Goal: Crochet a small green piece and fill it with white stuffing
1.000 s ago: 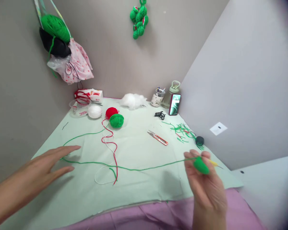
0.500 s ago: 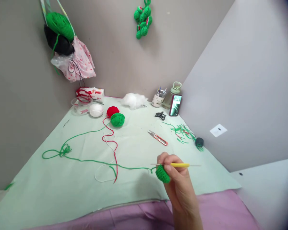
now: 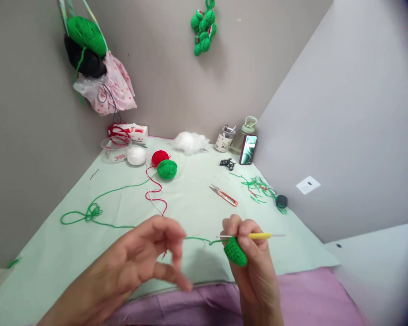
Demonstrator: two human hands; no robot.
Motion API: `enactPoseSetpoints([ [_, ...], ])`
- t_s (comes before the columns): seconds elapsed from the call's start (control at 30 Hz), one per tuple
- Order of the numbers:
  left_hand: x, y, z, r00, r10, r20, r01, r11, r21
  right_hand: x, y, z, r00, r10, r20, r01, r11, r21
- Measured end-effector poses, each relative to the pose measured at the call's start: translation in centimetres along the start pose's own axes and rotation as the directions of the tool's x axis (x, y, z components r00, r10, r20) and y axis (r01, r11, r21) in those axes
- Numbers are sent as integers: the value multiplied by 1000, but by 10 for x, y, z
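My right hand (image 3: 255, 265) is closed around a small green crocheted piece (image 3: 235, 251) and a yellow-handled crochet hook (image 3: 258, 236) that points right. A green yarn strand (image 3: 122, 190) runs from the piece leftwards over the pale green cloth (image 3: 197, 208) to a loose tangle, then back to a green yarn ball (image 3: 167, 169). My left hand (image 3: 146, 262) hovers in front, fingers curled with thumb and forefinger near the strand; I cannot tell whether they grip it.
Red (image 3: 159, 157) and white (image 3: 136, 155) yarn balls lie by the green one, with red-handled snips (image 3: 224, 195), yarn scraps (image 3: 258, 185), white stuffing (image 3: 189, 141), a phone (image 3: 247, 149), a bottle (image 3: 243, 131), and a cup of tools (image 3: 223, 138). Crocheted pieces (image 3: 203, 27) hang on the wall.
My right hand moved left with the piece and hook. My left hand left the view, then came back in front beside the strand. The yarn now lies bunched at the left.
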State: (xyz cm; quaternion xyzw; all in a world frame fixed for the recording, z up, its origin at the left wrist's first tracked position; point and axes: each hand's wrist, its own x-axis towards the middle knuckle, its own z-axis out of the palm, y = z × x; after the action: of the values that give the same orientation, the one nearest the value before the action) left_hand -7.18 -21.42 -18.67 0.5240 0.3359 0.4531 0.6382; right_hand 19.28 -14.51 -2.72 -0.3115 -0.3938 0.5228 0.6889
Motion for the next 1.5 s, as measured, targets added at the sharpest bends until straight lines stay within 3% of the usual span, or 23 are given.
enactPoseSetpoints([
  [0.1,75,93,39,986,3,167,51,945,-323,-6,0,9,996,-93,-12,92,995,-46],
  [0.17,101,136,65,968,-6,249,119,889,-441,-12,2,16,992,-121,35,124,989,-79],
  [0.2,107,149,76,971,-4,238,118,876,-468,-14,4,20,990,-121,73,127,988,-86],
  [0.27,110,162,90,997,5,81,39,842,-538,-19,8,25,983,-113,142,127,988,-90],
  [0.33,109,162,94,998,8,-67,-46,806,-590,-21,10,27,981,-102,167,117,989,-85],
  [0.4,107,156,90,987,60,-148,-128,853,-506,-20,9,25,986,-91,141,103,992,-76],
  [0.5,105,145,80,940,310,-145,-318,948,-35,-16,6,19,993,-102,52,106,991,-83],
  [0.6,105,135,77,869,487,-89,-415,816,403,-16,4,15,992,-126,8,126,987,-94],
  [0.67,105,131,80,852,519,-72,-420,758,499,-17,6,15,991,-133,23,135,986,-99],
  [0.73,105,127,85,886,459,-63,-385,805,452,-16,9,16,988,-150,34,153,980,-124],
  [0.83,103,119,92,982,176,-67,-163,971,174,-13,19,15,981,-196,3,194,965,-177],
  [0.93,102,113,93,994,-31,-106,24,997,-73,-10,29,11,982,-187,-24,178,963,-202],
  [1.03,105,111,90,991,-82,-105,63,983,-172,-10,37,7,990,-140,-25,130,963,-235],
  [1.2,109,116,84,988,-154,21,154,957,-247,-10,40,-1,997,-77,11,78,966,-245],
  [1.37,109,117,79,987,-160,4,157,964,-213,-7,32,-10,987,17,158,24,966,-256],
  [1.5,110,120,78,983,-185,1,182,967,-180,-7,26,-14,976,19,217,56,940,-337],
])
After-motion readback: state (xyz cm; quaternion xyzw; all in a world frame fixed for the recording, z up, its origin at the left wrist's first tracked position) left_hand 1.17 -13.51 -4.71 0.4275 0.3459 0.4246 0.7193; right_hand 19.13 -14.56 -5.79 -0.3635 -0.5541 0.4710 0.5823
